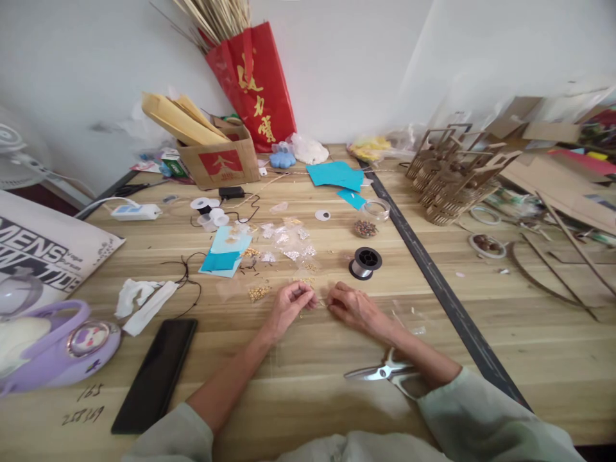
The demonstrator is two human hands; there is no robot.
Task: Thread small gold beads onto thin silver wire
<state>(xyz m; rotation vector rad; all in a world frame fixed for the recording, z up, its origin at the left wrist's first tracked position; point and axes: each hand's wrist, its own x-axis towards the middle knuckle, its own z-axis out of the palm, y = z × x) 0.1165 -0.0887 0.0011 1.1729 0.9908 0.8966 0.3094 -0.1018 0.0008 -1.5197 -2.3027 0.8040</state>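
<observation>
My left hand (290,307) is closed in a pinch over the middle of the table. Facing it a short gap away, my right hand (355,308) has its fingers bent and pressed together. Whatever lies between the fingertips is too small to make out. A pile of small gold beads (259,293) lies just left of my left hand. Behind my right hand stands a black spool of clear line (365,263). Scissors with pale handles (385,371) lie partly open beneath my right forearm. Clear plastic bags with silvery bits (289,237) are spread out beyond both hands.
A black phone (154,375) and a purple handled object (62,346) are on the left. Blue paper (221,260), a dish of small beads (365,228) and a cardboard box (219,160) sit farther back. Woven baskets (447,179) stand right of a dark strip (433,289).
</observation>
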